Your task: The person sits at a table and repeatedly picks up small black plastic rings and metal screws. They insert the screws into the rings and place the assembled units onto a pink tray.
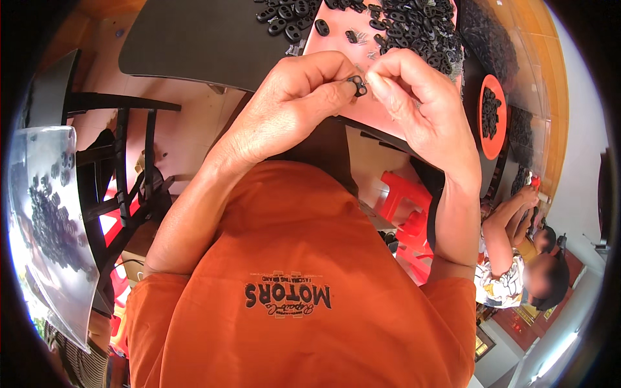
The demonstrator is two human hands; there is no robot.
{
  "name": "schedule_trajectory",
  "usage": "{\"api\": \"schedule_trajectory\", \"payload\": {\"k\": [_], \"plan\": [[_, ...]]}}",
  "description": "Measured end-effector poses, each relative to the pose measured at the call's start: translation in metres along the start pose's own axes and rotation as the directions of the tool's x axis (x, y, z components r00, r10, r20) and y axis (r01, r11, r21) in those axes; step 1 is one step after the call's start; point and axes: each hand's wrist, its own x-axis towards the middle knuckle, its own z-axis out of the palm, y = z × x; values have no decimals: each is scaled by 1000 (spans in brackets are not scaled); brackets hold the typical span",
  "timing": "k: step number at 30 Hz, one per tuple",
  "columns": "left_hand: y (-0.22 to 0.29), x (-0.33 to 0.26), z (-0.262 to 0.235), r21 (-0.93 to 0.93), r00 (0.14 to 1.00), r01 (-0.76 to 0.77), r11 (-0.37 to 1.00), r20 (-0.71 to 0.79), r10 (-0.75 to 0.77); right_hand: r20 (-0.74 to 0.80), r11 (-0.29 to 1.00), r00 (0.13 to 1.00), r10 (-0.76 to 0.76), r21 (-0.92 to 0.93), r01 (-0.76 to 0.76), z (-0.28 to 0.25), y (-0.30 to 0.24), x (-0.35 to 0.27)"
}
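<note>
1. Clear bag [48, 213] of black parts hangs far left of the clip, well apart from both hands.
2. Left hand [291, 107] pinches the small black clip [356, 85] between thumb and forefinger; the clip sits at that hand's right tip, over the near edge of the pink tray [336, 48].
3. Right hand [420, 103] is just right of the clip, fingertips pinched narrow and touching it; what they hold, maybe a thin spring, is too small to tell.
4. Clip's long axis runs roughly left-right, between the two pinches; both hands are equally near.
5. Black pile [420, 29] lies beyond the clip; orange dish [493, 116] to its right.
</note>
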Motion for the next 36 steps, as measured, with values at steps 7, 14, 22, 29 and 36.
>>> {"api": "schedule_trajectory", "payload": {"k": [7,14,22,29,36], "plan": [[-4,0,-1,-2,999,-35,999,-5,35,-24,995,996,-83,-55,81,8,6,5],[1,-1,6,74,997,-6,997,-72,11,14,985,985,170,21,-171,11,-4,2],[2,0,9,125,998,-38,991,-50,44,56,998,997,58,-33,-56,-13,20,28],[-1,-2,7,140,997,-52,989,-52,60,35,962,998,-49,-267,56,11,25,76],[3,-3,8,126,995,-33,991,-87,45,66,941,997,41,-337,-17,19,38,71]]}}
